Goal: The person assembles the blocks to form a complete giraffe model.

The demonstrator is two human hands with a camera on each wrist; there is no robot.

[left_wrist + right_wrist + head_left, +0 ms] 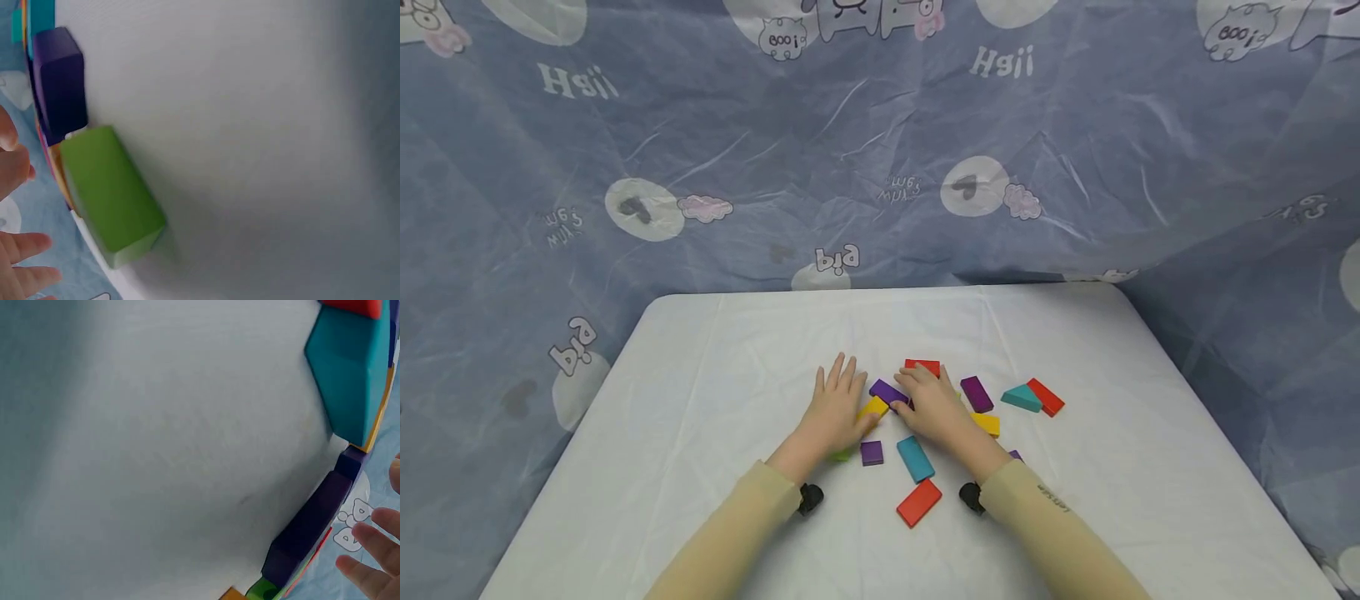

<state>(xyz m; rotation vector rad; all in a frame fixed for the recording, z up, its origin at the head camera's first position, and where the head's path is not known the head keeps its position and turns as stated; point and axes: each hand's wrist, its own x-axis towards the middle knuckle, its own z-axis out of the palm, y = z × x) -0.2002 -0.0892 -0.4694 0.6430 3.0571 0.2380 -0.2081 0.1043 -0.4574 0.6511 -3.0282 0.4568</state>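
Observation:
Among flat coloured blocks, my left hand (833, 413) reaches forward with its fingers straight, beside a yellow block (872, 409) and partly over a green block (841, 455). Fingers spread, my right hand (934, 407) hovers over or rests on the pile; contact is unclear. Near its thumb lies a purple block (886, 390), and a red block (922, 364) shows past its fingertips. The left wrist view has the green block (112, 194) close up, with a dark purple block (59, 84) behind. A teal block (350, 369) stands large in the right wrist view.
Nearer the body are a small purple block (872, 453), a blue block (916, 459) and a red block (919, 503). Rightward lie a purple block (977, 394), a teal triangle (1022, 397) and a red block (1047, 397). A white-covered table (737, 333) meets a printed blue sheet (850, 125).

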